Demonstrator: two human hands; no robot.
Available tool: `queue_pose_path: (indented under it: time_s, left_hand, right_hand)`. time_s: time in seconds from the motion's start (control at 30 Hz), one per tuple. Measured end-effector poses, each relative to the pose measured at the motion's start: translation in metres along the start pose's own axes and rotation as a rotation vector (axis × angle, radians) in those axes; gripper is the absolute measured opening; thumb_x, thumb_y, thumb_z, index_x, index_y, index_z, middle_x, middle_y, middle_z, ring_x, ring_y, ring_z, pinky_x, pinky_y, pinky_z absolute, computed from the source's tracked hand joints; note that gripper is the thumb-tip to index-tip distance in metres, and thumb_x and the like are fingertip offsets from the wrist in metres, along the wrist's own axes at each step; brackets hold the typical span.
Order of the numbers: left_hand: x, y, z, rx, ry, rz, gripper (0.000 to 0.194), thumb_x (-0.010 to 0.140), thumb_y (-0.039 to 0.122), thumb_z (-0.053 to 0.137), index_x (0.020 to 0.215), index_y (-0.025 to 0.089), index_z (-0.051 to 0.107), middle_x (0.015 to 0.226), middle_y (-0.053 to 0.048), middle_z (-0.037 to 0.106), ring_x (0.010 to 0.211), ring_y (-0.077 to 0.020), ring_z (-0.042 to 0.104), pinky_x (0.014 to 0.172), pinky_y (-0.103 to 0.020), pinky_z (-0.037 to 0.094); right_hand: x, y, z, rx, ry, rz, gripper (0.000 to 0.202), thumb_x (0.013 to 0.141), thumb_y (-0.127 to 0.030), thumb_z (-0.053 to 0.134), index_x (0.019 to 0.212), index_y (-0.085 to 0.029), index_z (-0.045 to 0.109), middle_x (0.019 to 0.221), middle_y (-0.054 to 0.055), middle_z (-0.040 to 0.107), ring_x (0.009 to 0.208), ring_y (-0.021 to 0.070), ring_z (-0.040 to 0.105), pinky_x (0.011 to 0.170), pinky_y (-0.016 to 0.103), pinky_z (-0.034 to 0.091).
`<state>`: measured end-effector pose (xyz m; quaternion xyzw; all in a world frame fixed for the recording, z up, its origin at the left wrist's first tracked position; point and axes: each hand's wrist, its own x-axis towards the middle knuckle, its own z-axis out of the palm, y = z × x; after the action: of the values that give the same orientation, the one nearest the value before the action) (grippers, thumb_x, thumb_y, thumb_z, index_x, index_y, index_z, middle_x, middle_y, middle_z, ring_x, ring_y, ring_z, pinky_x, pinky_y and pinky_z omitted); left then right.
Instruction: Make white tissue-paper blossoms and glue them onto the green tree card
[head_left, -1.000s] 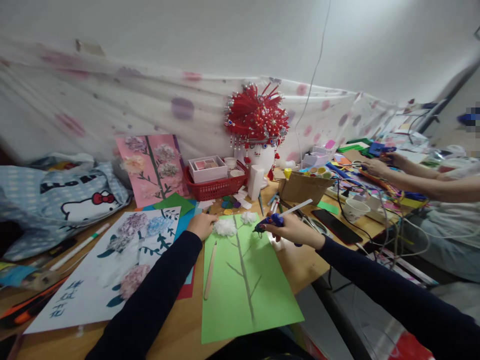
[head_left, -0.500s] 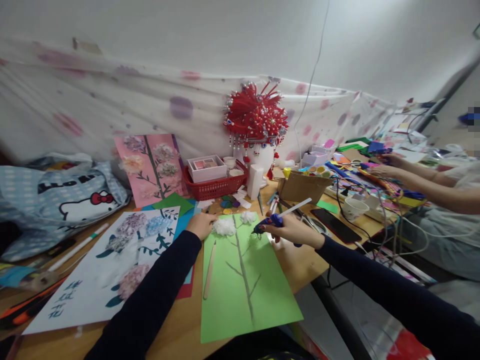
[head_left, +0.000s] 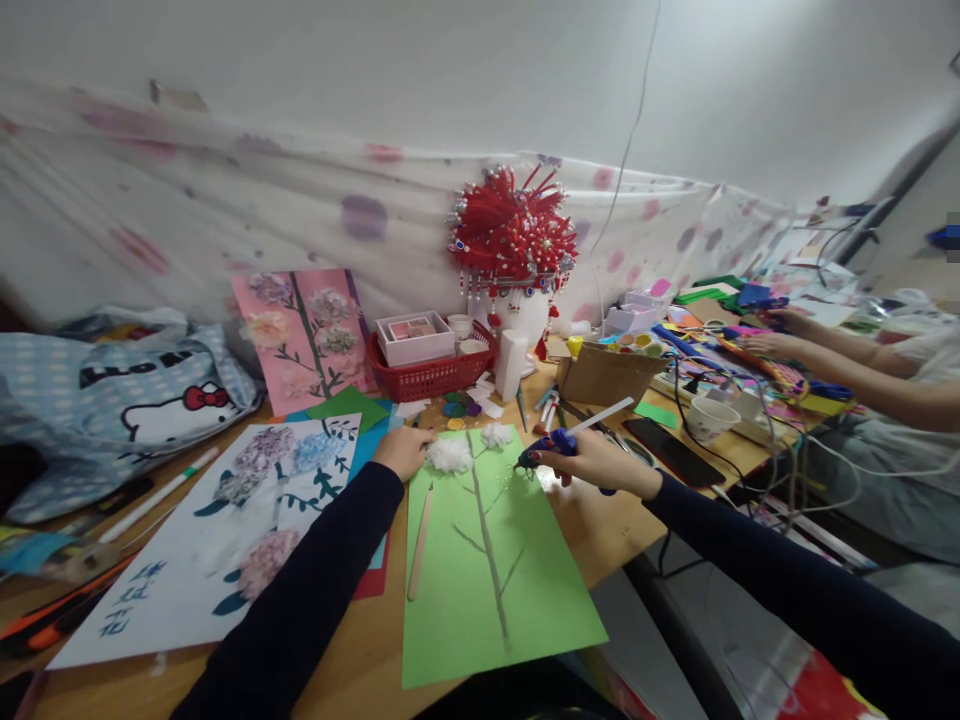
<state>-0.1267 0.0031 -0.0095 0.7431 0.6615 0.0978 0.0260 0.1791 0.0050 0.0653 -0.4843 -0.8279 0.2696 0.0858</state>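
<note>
My right hand [head_left: 592, 465] is wrapped round a blue glue gun [head_left: 551, 447], a white stick poking out of its back. The gun's dark tip is low over the upper right part of a green sheet [head_left: 525, 590], where clear shiny strands show. My left hand [head_left: 405, 452] rests at the sheet's upper left edge, fingers bent and close together; what they press or hold is too small to tell. Beside its fingertips is a white fluffy tuft [head_left: 450, 453], and a smaller tuft [head_left: 496, 435] lies right of the painted grey stem [head_left: 489, 555]. A wooden stick [head_left: 421, 545] lies on the sheet's left.
A white sheet with flowers [head_left: 187, 560] lies at left, below a checked bag [head_left: 112, 410]. Behind stand a pink flower picture [head_left: 300, 340], a red basket [head_left: 431, 378] and a cardboard box [head_left: 609, 375]. At right are a phone [head_left: 673, 450], a paper cup [head_left: 711, 418], cables and another person's hands [head_left: 776, 335].
My right hand and the glue gun have shifted slightly right, away from the stem. My left hand and the tufts stay in place.
</note>
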Motion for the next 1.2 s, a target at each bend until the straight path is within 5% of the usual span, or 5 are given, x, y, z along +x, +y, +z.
queue_pose_path:
  time_s: [1.2]
  left_hand:
    - [0.0000,-0.0001,0.0012,-0.004,0.014,0.011,0.040,0.080,0.014,0.043,0.109,0.023,0.069,0.111,-0.006,0.069,0.102,-0.0247,0.063,0.089,-0.034,0.048]
  right_hand:
    - [-0.0009,-0.0057,-0.0035,-0.024,-0.022,-0.010,0.049,0.081,-0.061,0.048,0.078,-0.016,0.067,0.058,0.004,0.069,0.062,0.0183,0.065,0.065,0.026,0.045]
